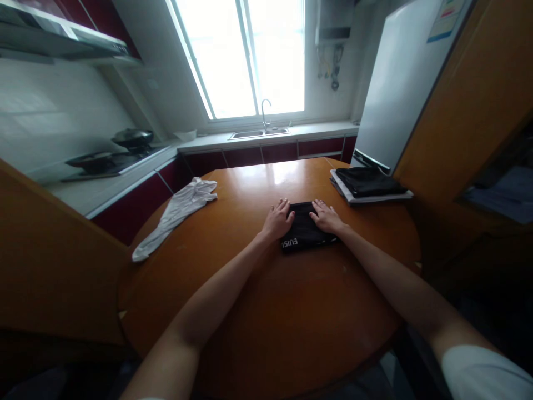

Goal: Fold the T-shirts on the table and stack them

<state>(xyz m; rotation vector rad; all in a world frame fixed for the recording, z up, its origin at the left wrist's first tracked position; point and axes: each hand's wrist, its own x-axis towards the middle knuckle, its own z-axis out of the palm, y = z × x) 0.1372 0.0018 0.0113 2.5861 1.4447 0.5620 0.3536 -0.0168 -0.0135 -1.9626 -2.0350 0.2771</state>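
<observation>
A folded black garment (310, 229) with white lettering near its front left corner lies flat on the wooden table (250, 300). My left hand (278, 220) rests on its left edge, fingers stretched forward and thumb on the cloth. On the far right part of the same garment lies my right hand (327, 218), palm down with its fingers extended. Neither hand grips the cloth. What kind of garment it is cannot be made out from the folded shape.
Farther right on the table sits a stack of folded clothes (368, 183), black on top of white. A crumpled white garment (177, 214) lies along the left edge. Beyond are a counter with a sink (258, 133), a stove with pans (133, 138) and a fridge (400, 83).
</observation>
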